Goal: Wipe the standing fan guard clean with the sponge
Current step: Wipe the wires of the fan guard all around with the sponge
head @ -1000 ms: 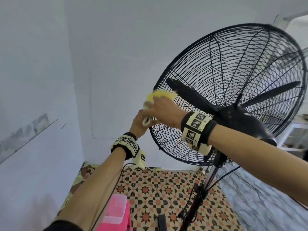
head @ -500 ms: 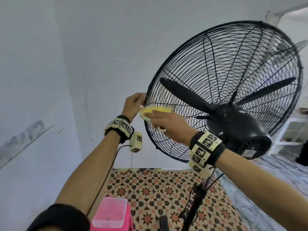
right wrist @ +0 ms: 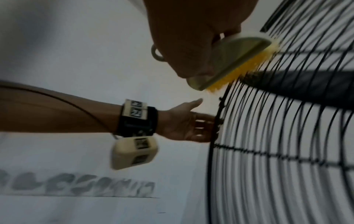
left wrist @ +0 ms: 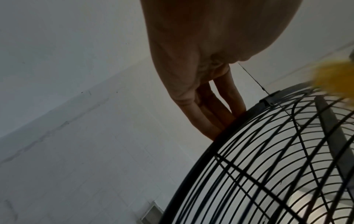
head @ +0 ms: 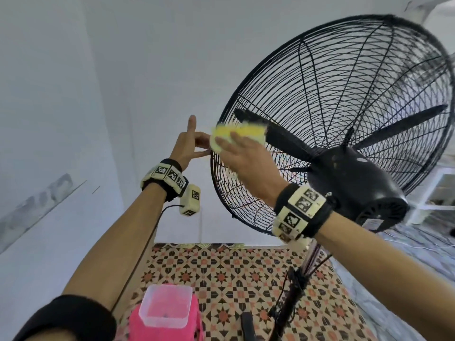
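Note:
The black wire fan guard (head: 344, 70) fills the right of the head view, its blades still behind the wires. My right hand (head: 246, 158) grips the yellow sponge (head: 242, 131), pressing its yellow face onto the wires near the left rim, beside a blade tip. The right wrist view shows the sponge (right wrist: 239, 60) with a pale back, tilted against the guard (right wrist: 277, 151). My left hand (head: 189, 146) rests straight fingers (left wrist: 210, 115) on the outer rim just left of the sponge, with one finger raised.
The fan's black motor housing (head: 352, 183) and pole (head: 290, 303) stand close to my right forearm. A pink stool with a clear plastic tub (head: 165, 306) sits below on the patterned floor (head: 234, 279). White walls close in at left and behind. A white shelf (head: 438, 190) stands at far right.
The sponge slid down the guard's left edge, then back up to the blade tip. My left hand moved up the rim from below the sponge to beside it.

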